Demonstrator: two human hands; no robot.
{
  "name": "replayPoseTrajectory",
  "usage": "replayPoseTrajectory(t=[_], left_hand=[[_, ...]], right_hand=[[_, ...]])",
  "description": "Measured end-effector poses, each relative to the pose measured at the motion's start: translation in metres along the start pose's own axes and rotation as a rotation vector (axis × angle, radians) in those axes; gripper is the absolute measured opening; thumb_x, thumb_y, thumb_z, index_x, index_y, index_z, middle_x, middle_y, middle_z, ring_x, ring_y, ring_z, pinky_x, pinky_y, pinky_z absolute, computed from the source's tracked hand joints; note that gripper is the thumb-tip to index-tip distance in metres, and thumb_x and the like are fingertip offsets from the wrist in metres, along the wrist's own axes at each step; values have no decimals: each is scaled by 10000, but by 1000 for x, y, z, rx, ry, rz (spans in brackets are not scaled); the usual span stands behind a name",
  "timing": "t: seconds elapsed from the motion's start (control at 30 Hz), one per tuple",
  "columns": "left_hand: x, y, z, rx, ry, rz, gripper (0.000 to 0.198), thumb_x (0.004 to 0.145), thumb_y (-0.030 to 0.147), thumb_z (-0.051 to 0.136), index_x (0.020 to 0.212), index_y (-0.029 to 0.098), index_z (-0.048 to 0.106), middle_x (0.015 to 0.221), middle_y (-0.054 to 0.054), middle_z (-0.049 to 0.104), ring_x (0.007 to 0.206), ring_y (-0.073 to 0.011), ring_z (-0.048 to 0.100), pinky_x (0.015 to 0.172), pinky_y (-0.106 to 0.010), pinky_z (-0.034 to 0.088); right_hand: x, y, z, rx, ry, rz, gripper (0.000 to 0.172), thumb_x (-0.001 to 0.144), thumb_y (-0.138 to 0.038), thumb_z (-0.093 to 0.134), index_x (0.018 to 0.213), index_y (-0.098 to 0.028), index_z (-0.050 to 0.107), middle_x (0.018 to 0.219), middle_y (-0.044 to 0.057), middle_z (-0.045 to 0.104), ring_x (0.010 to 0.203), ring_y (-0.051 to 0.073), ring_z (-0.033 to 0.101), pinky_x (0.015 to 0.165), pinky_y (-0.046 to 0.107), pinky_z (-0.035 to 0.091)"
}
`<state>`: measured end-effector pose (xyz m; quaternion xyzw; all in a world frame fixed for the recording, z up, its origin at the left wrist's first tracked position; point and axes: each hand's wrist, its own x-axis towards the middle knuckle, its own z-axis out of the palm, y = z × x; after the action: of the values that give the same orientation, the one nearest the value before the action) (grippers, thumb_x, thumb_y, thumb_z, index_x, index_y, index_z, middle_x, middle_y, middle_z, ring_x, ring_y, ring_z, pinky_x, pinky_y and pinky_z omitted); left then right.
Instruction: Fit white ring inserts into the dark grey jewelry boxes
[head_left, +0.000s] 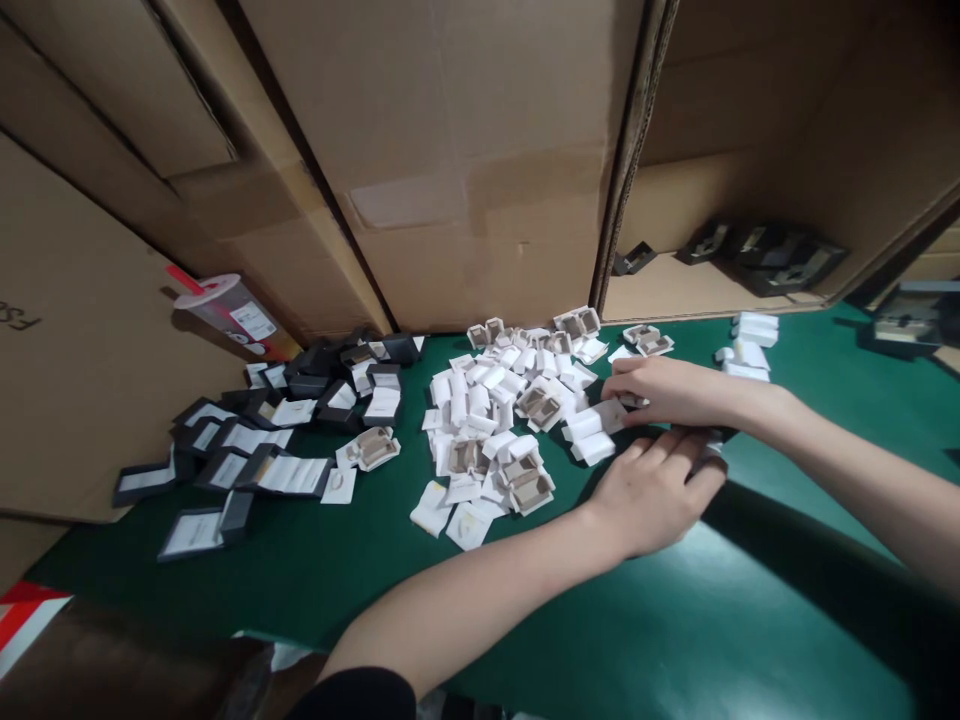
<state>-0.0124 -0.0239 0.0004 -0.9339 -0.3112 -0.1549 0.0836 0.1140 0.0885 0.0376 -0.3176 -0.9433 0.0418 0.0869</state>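
A heap of small white card inserts (491, 420) lies mid-table on the green table (675, 620). My right hand (667, 390) reaches in from the right to the heap's right edge, its fingertips pinched on one white insert (609, 415). Just below it, my left hand (649, 490) comes up from the lower left, fingers together and curled over a small black box (711, 438) that is mostly hidden under them. Black boxes (255, 440) with white linings lie scattered to the left of the heap.
Large cardboard cartons (465, 170) wall off the back and left of the table. A plastic cup with a red straw (229, 310) leans at the left. More black boxes (765, 255) sit on a carton flap at the right, with several white pieces (750, 345) beside them.
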Motion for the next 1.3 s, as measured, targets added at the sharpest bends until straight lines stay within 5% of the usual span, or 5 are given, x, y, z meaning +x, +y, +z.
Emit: replayPoseTrajectory(t=[0.1,0.17,0.37,0.6,1.3], left_hand=[[0,0,2,16,-9,7,373,933,203,393,1284,105,470,1315,-166,479,1235,-246,452,925,-329,425],[1,-1,4,18,21,5,354,944,200,381,1271,109,484,1318,-157,485,1227,-235,461,916,-319,428],[2,-2,4,-28,73,-10,332,984,245,315,1219,120,513,1257,-126,527,1192,-219,484,872,-304,433],[3,-3,1,-54,69,7,330,990,270,309,1217,135,508,1342,-127,477,1250,-221,447,884,-309,441],[6,-7,2,-139,88,4,318,973,277,358,1197,114,515,1299,-149,507,1251,-252,453,953,-350,441]], right_hand=[[3,-5,-5,22,-83,-18,62,762,-224,615,794,-194,659,821,51,609,664,143,570,600,252,424],[1,-9,-14,103,-8,0,91,789,-272,612,758,-188,628,826,49,613,700,149,569,634,264,431],[-45,-11,-31,554,483,349,250,808,-415,629,901,-195,553,723,10,628,602,127,574,535,246,437],[-115,1,5,837,900,696,192,705,-317,743,852,-213,675,846,41,693,735,161,639,721,302,525],[-121,-19,14,691,700,576,204,787,-311,686,969,-219,675,948,39,687,798,173,635,735,302,526]])
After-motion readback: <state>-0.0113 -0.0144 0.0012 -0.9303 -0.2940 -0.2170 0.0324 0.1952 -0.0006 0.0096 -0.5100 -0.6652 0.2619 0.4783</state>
